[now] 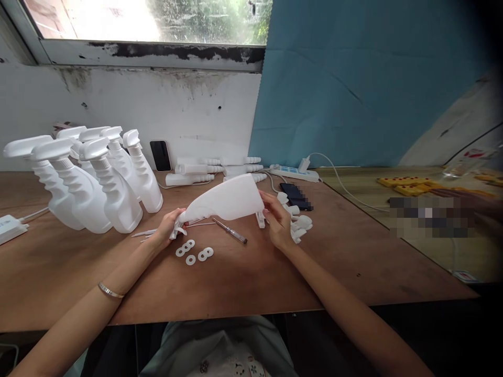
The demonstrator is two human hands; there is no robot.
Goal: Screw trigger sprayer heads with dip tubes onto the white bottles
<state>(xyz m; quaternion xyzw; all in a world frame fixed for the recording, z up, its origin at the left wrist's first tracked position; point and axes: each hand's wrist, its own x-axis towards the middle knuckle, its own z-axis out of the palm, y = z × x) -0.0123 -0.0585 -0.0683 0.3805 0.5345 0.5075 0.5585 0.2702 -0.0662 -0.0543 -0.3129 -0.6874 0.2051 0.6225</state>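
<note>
Between my hands a white spray bottle (230, 198) lies tilted on its side above the table. My left hand (170, 228) is closed around its spray head, at the left. At the right, the fingers of my right hand (278, 220) grip the bottle's base. Below the bottle, several white ring washers (190, 259) lie flat on the wood. A screwdriver (231, 231) with a clear handle rests just behind them. Thin white tubes (144, 233) lie by my left wrist. Loose white spray heads (302, 225) are piled beyond my right hand, partly hidden by it.
Several assembled white spray bottles (92, 193) stand at the left. Bottles without heads (196, 170) lie stacked by the wall. A phone (160, 155) leans there; another dark phone (294, 196) lies near a power strip (294, 173). Yellow pieces (408, 183) and a person's blurred hand are at far right.
</note>
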